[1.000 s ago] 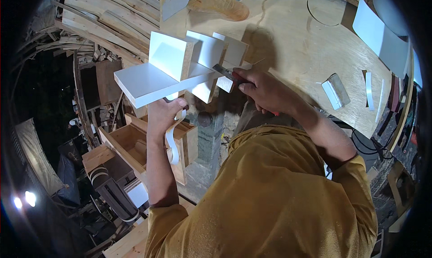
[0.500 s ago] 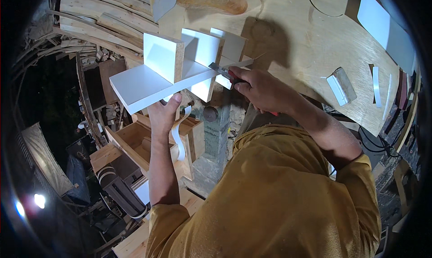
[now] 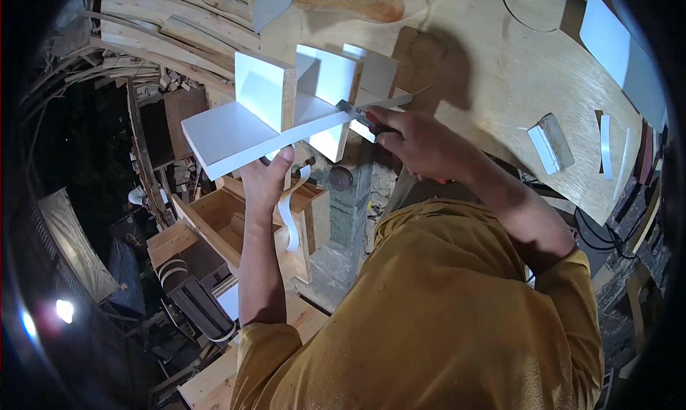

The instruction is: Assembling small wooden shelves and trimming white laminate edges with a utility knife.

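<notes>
A white board piece with upright panels [image 3: 221, 142], bare particleboard showing on the panels' edges, is held over the bench's near edge. My left hand [image 3: 264, 180] grips it from underneath, fingers partly hidden by it. A curly white edging strip [image 3: 288, 220] hangs just right of my left wrist. My right hand [image 3: 418, 142] is closed around a red-and-black handled tool with a flat metal blade [image 3: 351, 110], which rests against the long board's edge near the middle panel.
The plywood benchtop [image 3: 500, 67] carries a white-edged block [image 3: 550, 143], thin strips [image 3: 606, 145], a curved white sheet [image 3: 618, 60] and a wooden cylinder [image 3: 350, 1]. Stacked planks [image 3: 157, 20] lie upper left, a wooden box [image 3: 214, 217] below left, cables [image 3: 607, 235] at right.
The board piece rose a little and shifted left, then came back rightward with both hands. The bench moves slightly in view. Both hands keep their holds, the blade staying on the board's edge.
</notes>
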Tool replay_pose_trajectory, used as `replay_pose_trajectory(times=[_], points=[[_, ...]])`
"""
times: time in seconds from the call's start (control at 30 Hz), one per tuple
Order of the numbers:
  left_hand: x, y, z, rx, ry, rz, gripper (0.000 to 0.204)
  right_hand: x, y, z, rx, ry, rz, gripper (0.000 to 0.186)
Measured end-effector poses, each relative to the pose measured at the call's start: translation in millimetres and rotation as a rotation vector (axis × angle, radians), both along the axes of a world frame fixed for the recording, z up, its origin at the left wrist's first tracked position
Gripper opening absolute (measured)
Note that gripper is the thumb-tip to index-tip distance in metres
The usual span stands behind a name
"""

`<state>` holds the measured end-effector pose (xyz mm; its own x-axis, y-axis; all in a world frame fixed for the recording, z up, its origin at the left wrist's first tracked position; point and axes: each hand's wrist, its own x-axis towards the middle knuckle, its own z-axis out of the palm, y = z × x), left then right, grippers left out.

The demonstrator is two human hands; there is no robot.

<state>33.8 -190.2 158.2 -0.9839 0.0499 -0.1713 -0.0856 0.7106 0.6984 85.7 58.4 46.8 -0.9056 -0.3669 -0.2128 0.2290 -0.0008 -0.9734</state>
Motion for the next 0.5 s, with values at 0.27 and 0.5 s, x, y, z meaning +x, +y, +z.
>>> replay_pose_trajectory(times=[0.27, 0.5], points=[[-5.6, 3.0, 6.8, -0.122, 0.071, -0.129, 0.068, 19.5, 9.4, 29.7, 0.039, 0.215, -0.143, 0.045], [-11.6, 4.0, 10.0, -0.108, 0.06, -0.188, 0.06, 17.0, 14.0, 47.6, -0.416, -0.192, -0.076, 0.047]])
